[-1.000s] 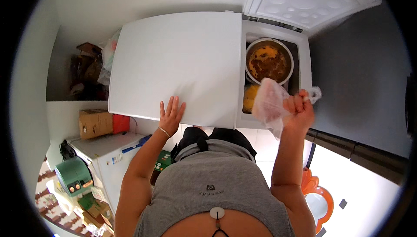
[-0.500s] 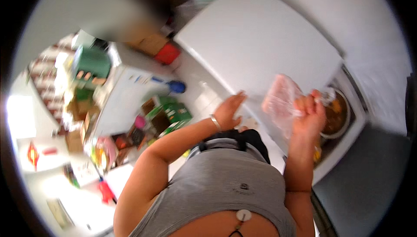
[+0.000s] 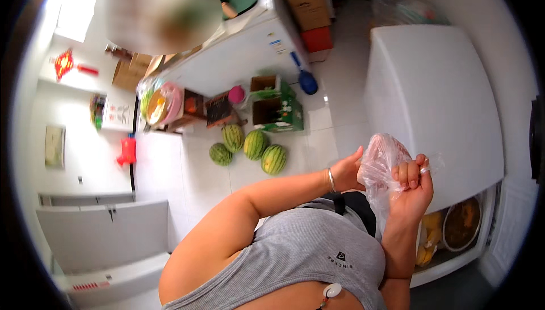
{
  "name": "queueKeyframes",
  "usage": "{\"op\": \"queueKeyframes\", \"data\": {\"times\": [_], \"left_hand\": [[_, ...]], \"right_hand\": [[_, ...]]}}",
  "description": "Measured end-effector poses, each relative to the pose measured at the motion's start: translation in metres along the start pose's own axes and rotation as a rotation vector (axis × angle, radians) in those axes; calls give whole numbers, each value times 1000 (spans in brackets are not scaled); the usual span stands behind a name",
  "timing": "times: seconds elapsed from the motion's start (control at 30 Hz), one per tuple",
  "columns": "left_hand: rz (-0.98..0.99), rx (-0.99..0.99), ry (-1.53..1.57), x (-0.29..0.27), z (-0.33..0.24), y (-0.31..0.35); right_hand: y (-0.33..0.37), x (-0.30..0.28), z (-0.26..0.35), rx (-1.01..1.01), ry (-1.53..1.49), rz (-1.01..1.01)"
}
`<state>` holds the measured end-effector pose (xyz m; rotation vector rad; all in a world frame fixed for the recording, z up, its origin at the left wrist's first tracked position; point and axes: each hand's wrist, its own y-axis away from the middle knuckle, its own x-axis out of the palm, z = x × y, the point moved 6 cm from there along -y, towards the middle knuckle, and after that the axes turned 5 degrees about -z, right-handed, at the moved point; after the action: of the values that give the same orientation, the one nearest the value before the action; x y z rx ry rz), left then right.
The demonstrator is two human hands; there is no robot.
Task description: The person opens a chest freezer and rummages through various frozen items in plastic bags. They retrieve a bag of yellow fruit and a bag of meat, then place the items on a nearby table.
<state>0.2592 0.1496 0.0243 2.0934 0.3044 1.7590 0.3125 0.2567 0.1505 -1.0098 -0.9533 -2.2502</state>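
Observation:
A thin clear plastic bag (image 3: 381, 165) with something pinkish inside, perhaps meat, hangs in front of my body. My right hand (image 3: 413, 188) is closed round the gathered plastic at the bag's right side. My left hand (image 3: 347, 172), with a bracelet at its wrist, is beside the bag's left edge with the thumb stretched out; its other fingers are partly hidden, and firm contact is unclear. To the right is a white chest freezer (image 3: 440, 100), uncovered at its near end. Inside the opening show a round container of brown food (image 3: 461, 225) and yellow packages (image 3: 431, 237).
Several watermelons (image 3: 255, 144) lie on the tiled floor left of my hands, near green cartons (image 3: 278, 111). Another white chest freezer (image 3: 238, 54) stands beyond, with a blue scoop-like thing (image 3: 307, 81) against it. A grey-white lidded chest (image 3: 105, 233) is at the lower left.
My view has swung leftward. The bag in my right hand has moved away from the freezer opening to in front of me, and my left hand has come up beside it.

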Motion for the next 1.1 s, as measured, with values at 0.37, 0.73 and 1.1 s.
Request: {"op": "queueKeyframes", "data": {"times": [0.37, 0.73, 1.1], "left_hand": [[111, 733, 332, -60, -13, 278], [11, 1166, 548, -123, 5, 429], [-211, 1579, 624, -170, 42, 573]], "right_hand": [[114, 143, -232, 315, 53, 268], [159, 162, -347, 482, 680, 551], [205, 179, -452, 667, 602, 772]]}}
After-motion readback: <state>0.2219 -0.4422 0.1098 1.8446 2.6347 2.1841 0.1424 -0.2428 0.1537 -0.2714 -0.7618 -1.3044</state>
